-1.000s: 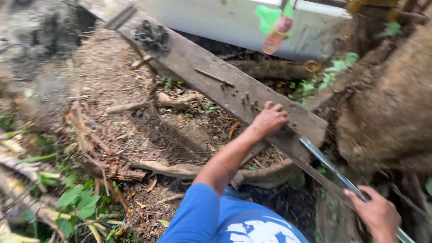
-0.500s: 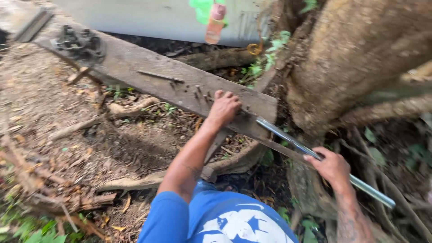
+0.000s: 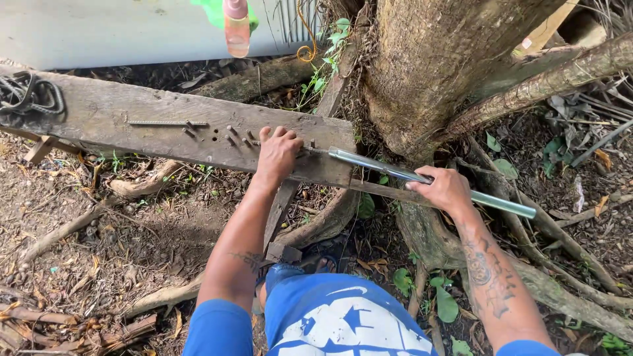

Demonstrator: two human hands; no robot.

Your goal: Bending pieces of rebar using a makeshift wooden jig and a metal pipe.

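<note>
Outdoors, weathered plank beside tree trunk.

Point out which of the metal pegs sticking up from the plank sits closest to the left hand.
The peg at the right end of the cluster, just left of the left hand on the plank. The other pegs stand farther left, toward the thin rod.

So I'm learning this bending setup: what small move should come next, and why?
Probably swing the metal pipe sideways with the right hand. The left hand already presses the thin rod at the pegs on the plank, and the pipe seems sleeved over its end.
</note>
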